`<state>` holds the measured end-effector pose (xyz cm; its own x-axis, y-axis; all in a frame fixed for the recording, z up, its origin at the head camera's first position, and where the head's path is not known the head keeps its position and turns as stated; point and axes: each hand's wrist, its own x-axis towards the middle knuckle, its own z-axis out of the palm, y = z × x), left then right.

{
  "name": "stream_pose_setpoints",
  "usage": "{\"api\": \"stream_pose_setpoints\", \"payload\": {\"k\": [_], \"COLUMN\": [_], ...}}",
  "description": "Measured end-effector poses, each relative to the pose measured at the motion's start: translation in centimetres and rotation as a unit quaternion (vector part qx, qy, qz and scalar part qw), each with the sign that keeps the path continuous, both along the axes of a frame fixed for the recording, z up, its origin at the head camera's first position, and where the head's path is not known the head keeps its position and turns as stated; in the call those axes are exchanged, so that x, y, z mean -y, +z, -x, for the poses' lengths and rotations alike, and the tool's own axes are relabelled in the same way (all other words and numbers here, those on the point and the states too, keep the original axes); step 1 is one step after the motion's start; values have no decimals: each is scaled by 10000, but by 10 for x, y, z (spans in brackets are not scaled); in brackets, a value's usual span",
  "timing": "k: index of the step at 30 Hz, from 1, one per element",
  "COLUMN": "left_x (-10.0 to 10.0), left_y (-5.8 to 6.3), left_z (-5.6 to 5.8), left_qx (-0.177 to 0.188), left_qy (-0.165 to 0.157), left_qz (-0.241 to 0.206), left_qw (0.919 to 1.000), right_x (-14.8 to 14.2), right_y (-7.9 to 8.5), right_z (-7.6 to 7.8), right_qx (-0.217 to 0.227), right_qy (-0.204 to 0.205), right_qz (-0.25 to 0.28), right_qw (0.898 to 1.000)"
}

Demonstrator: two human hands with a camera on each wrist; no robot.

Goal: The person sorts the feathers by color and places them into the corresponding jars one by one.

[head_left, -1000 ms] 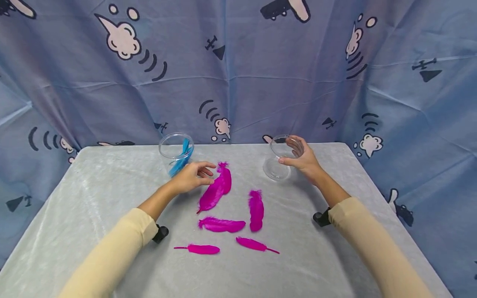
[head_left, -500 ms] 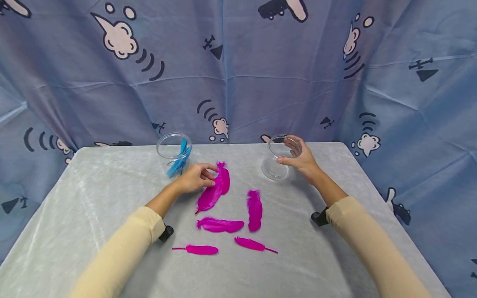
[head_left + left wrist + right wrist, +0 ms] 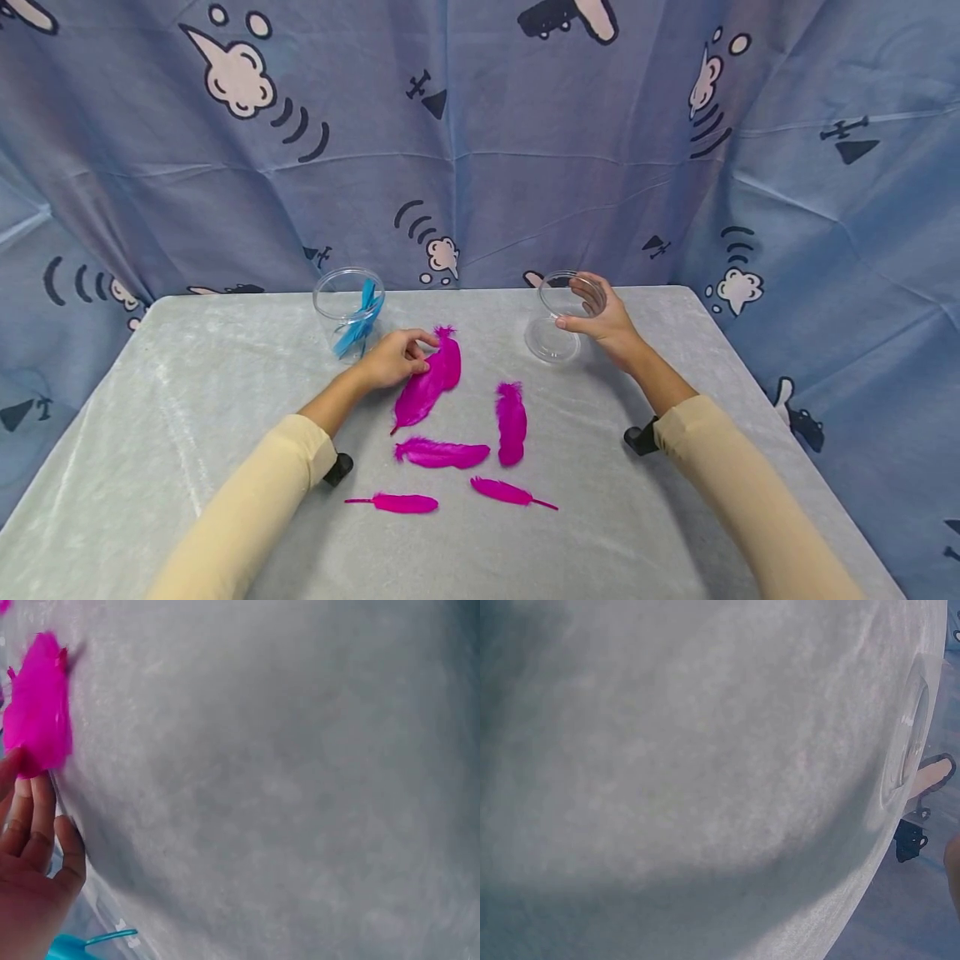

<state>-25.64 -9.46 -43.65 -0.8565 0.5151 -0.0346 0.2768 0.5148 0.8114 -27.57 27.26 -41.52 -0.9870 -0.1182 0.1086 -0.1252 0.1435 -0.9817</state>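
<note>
At the back middle of the table, my left hand (image 3: 393, 357) pinches a large magenta feather (image 3: 422, 402) near its middle. The left wrist view has the magenta feather (image 3: 37, 705) at the left edge, with thumb and fingertips at its lower end. It seems to overlap a second one, its fluffy tip pointing away. My right hand (image 3: 611, 325) grips a clear plastic cup (image 3: 553, 340) by its side, thumb in front, other fingers behind. Only the cup's base (image 3: 909, 742) and a bit of finger appear in the right wrist view.
Left of the left hand stands another clear cup (image 3: 330, 310) with blue feathers (image 3: 358, 325) inside. Nearer lie several loose magenta feathers: an upright one (image 3: 512, 425), a sideways one (image 3: 442, 453) and smaller ones (image 3: 405, 503). A patterned blue curtain (image 3: 480, 167) hangs behind the grey table (image 3: 225, 375).
My left hand has moved slightly right onto the large magenta feather, and its thumb and fingers have closed on it. The right hand keeps its grip on the cup in the same place.
</note>
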Motion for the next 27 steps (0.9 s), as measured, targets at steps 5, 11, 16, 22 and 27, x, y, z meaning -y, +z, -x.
{"api": "stream_pose_setpoints", "payload": {"k": [5,11,16,22,27], "left_x": [3,7,5,-4,-14], "left_y": [8,25,38,53,64], "left_z": [-1,0,2,4,8], "left_qx": [173,160,101,-68,-185], "left_qy": [30,38,44,33,246], "left_qz": [-190,-283,-447,-759,-888], "left_qw": [9997,9995,9989,9971,9956], "right_x": [0,1,1,0,1], "right_y": [0,1,2,2,2], "right_z": [0,0,-3,-3,-2], "right_qx": [-5,28,18,38,93], "right_qy": [-15,-42,-68,-66,-87], "right_qz": [42,-33,-55,-50,-49], "right_qw": [10000,10000,10000,10000,9999]}}
